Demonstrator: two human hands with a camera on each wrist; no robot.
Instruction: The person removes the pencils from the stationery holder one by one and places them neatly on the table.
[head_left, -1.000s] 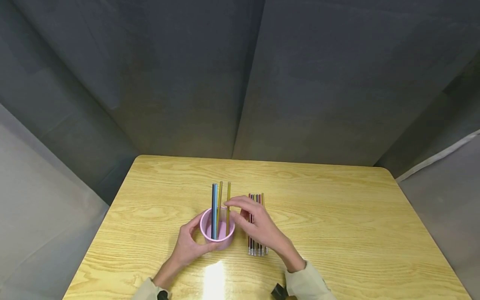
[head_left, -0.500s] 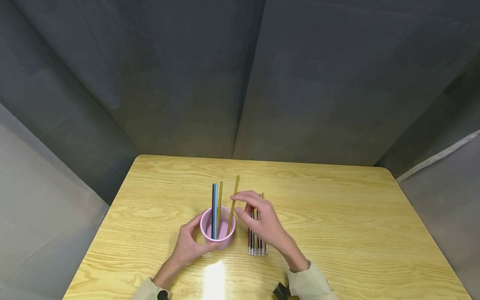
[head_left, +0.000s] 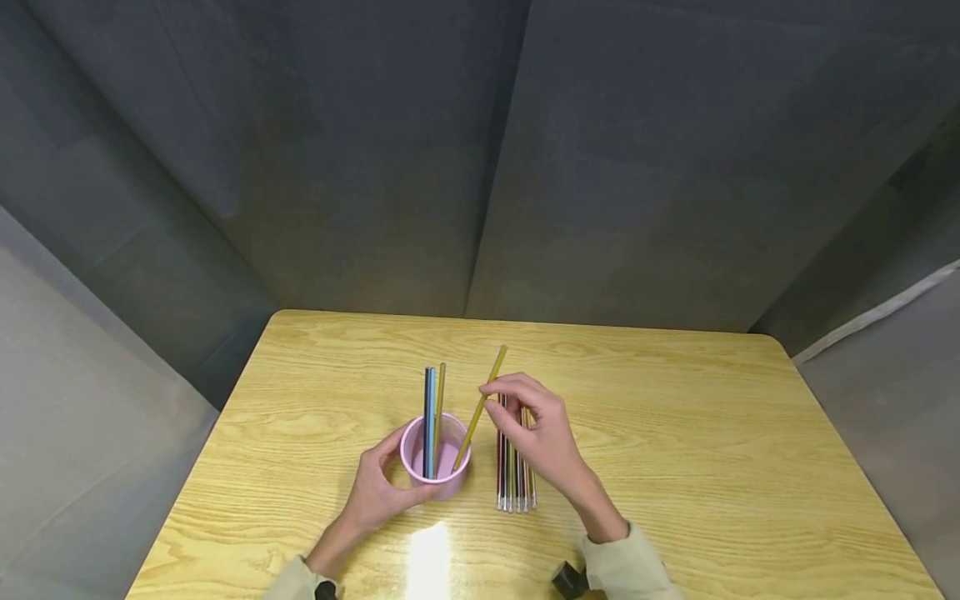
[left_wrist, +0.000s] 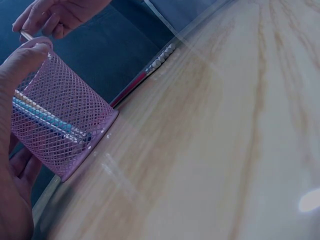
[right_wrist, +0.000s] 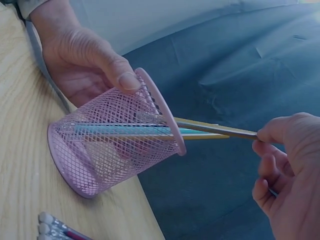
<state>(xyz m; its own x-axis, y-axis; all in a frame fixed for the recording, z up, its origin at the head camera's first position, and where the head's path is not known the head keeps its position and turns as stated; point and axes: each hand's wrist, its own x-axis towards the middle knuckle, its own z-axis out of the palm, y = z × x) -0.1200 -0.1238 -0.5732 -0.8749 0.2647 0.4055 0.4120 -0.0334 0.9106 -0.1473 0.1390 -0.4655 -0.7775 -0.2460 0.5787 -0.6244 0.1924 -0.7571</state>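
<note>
On the table, my left hand (head_left: 375,492) grips a pink mesh pencil cup (head_left: 452,490), its thumb at the rim in the right wrist view. Inside lean a dark pencil (head_left: 427,417), a light blue pencil (head_left: 432,417) and a gold pencil (head_left: 440,396). My right hand (head_left: 543,429) pinches a yellow pencil (head_left: 472,427) between thumb and index finger. That pencil slants right, its lower end within the cup. Seen from the right wrist, its metal eraser end (right_wrist: 150,118) shows through the mesh (right_wrist: 100,165) near the rim.
Several pencils (head_left: 513,483) lie side by side right of the cup, eraser ends toward me, partly under the right hand. The wooden table (head_left: 712,433) reaches dark curtains (head_left: 375,208) at the back. A black device (head_left: 568,580) sits at the right wrist.
My right hand has moved right and a little away from me, taking the yellow pencil's upper end along, so it tilts more. The left hand and cup have stayed put.
</note>
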